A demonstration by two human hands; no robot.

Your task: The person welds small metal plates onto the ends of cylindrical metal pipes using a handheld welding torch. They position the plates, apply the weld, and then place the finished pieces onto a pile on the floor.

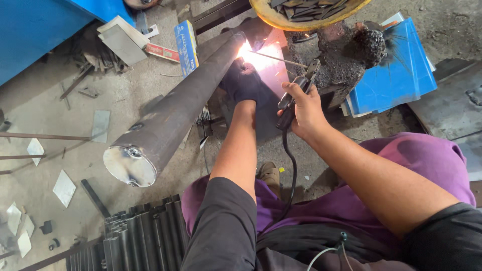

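As seen from the head camera, a long round rusty-brown steel pipe (pixel 178 108) with a shiny capped near end is laid slanting across the concrete floor (pixel 45 105), its far end lit by a bright white welding glare (pixel 249 51). The left hand (pixel 244 83), covered by a dark glove, is pressed against the pipe just beside the glare; whether its fingers are curled round the pipe cannot be told. The right hand (pixel 305 111), bare, is closed firmly round a black electrode holder (pixel 293 100), from which a thin welding rod (pixel 278 59) is pointed toward the glare and a black cable (pixel 291 170) is hung down toward the purple trousers (pixel 401 155).

Beyond the pipe, a yellow round basin filled with dark metal scraps (pixel 306 12) is set above a crusted dark lump of slag (pixel 346 55), which crowds the space right of the weld. Blue flat sheets (pixel 396 80) are stacked to the right. A blue cardboard box (pixel 187 45) is laid left of the pipe, and pale metal offcuts (pixel 64 188) are scattered over the floor. A bundle of dark ribbed bars (pixel 140 236) is laid near the capped end.
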